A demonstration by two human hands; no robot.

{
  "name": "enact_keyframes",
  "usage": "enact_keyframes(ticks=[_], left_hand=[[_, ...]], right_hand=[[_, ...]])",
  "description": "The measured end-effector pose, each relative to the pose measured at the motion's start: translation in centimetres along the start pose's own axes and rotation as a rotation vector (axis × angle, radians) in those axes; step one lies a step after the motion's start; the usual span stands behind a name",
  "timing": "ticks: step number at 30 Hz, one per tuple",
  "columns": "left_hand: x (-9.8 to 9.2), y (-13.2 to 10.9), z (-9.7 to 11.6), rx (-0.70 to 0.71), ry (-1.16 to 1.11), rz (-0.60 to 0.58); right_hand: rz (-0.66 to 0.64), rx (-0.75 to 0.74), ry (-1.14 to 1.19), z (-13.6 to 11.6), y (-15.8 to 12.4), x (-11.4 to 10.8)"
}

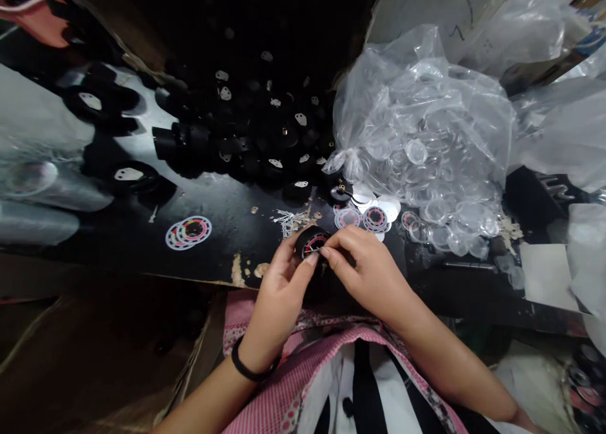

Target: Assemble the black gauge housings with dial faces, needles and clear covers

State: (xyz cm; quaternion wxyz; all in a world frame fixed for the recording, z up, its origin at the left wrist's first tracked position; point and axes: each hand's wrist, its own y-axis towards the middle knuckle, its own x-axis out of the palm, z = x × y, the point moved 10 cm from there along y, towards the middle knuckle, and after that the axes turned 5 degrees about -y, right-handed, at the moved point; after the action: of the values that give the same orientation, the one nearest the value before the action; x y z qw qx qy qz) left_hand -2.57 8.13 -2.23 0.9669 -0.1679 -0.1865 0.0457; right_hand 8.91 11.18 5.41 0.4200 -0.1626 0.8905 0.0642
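My left hand [284,273] is wrapped round a small black dial gauge [312,240], its face with a red and white ring turned up. My right hand [357,257] is closed in a pinch at the right edge of the face, on a thin whitish pointer [313,250] lying across the dial. Just beyond the gauge lies a pile of small white pointers [290,221]. Printed dial discs [194,230] are stacked to the left, and more printed dial discs [375,219] lie to the right, beside plain white discs [389,207].
Many black gauge housings [279,134] crowd the back of the black bench [213,260]. A tied plastic bag [426,125] of clear round covers stands at the back right. Farther right are a white card [549,276] and a thin rod-like tool [468,266].
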Motion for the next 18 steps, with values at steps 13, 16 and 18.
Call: enact_keyframes(ticks=[13, 16, 18], left_hand=[[-0.3, -0.6, 3.0, 0.193, 0.266, 0.019], [-0.6, -0.5, 2.8, 0.162, 0.270, 0.009], [-0.8, -0.4, 2.3, 0.116, 0.250, 0.007]], right_hand=[[0.028, 0.021, 0.088, -0.7, -1.0, 0.4], [0.014, 0.066, 0.123, -0.3, -0.8, 0.6], [0.000, 0.096, 0.123, 0.0, -0.5, 0.7]])
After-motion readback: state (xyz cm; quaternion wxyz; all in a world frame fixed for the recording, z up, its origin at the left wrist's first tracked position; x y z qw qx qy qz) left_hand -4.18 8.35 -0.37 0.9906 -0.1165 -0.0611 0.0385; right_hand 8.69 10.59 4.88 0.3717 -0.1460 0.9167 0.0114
